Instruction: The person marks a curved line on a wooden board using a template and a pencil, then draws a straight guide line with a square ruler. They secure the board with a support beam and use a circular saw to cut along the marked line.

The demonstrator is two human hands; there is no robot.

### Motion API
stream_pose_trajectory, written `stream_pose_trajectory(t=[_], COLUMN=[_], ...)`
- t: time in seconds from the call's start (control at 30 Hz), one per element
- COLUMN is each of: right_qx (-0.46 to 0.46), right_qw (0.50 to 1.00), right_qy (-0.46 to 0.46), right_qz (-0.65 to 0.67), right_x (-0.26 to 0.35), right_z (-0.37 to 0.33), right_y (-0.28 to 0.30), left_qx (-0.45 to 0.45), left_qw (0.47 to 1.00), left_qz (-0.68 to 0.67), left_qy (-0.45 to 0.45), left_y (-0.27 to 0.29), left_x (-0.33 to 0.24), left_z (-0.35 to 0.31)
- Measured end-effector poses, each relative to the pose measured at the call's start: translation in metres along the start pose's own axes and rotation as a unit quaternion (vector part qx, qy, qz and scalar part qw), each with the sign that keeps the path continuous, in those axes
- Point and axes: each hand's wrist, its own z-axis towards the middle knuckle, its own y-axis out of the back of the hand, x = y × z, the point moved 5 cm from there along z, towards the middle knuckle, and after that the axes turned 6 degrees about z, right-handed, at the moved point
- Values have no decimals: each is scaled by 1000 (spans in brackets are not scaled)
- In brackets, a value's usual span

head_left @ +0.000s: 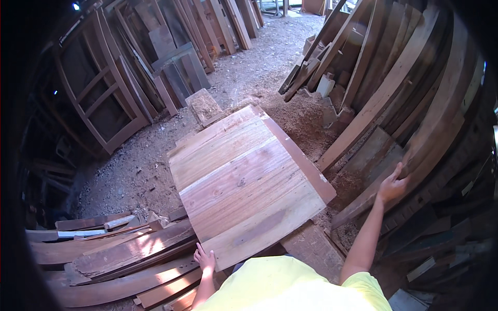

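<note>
A panel of several joined wooden boards (244,176) lies in front of me, pale pinkish-brown with darker streaks. At its near left corner is my left hand (204,257), fingers spread and touching the edge. My right arm stretches out to the right, away from the panel. There my right hand (392,185) is closed on a long wooden plank (436,137) that slants up and away among the leaning timber. Its thumb points up, and its other fingers are partly hidden. A narrow reddish strip of wood (298,155) runs along the panel's right side.
Long boards (384,78) lean in a stack on the right. Sawdust (298,122) is heaped behind the panel. Stacked planks (140,249) lie at the near left. A wooden frame (98,88) and upright boards (207,26) stand at the far left, on gritty ground (244,62).
</note>
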Motion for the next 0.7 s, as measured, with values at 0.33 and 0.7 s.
stream_pose_trajectory(t=[0.33, 0.7], right_qx=[111, 346], right_qw=[981, 892], right_qy=[15, -8], right_qz=[160, 290], right_x=[160, 239], right_z=[101, 18], right_y=[82, 82], left_qx=[22, 98], left_qw=[993, 980], left_qz=[-112, -172], left_qy=[13, -17], left_y=[-17, -23], left_x=[56, 82], left_z=[6, 23])
